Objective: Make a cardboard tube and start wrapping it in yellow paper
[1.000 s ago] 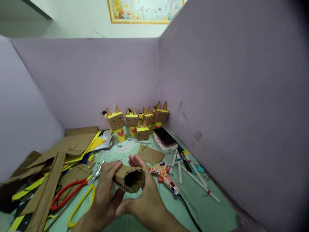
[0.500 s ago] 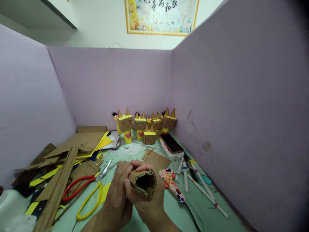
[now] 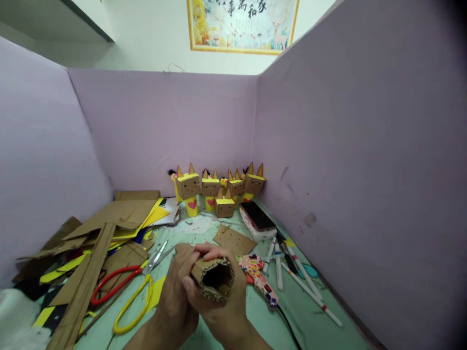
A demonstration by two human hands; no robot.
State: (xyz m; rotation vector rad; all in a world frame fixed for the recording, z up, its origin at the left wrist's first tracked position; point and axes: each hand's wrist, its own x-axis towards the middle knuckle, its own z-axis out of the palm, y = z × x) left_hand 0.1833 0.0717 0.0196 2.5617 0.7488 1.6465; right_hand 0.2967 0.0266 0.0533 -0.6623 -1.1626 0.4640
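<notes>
A rolled tube of brown corrugated cardboard points its open end at me, low in the middle of the view. My right hand wraps around it from below and the right, fingers curled over the top. My left hand presses against the tube's left side, thumb on the rim. Both hands hold it just above the green table.
Scissors with one red and one yellow handle lie to the left, beside a heap of cardboard and yellow sheets. Several cardboard cat figures stand at the back. A phone on a box, several markers and a patterned glue gun lie right. Purple walls enclose three sides.
My right hand has closed around the tube, where a second ago its fingers were spread. The view has tilted up and shifted slightly. The hands hold the tube a little lower.
</notes>
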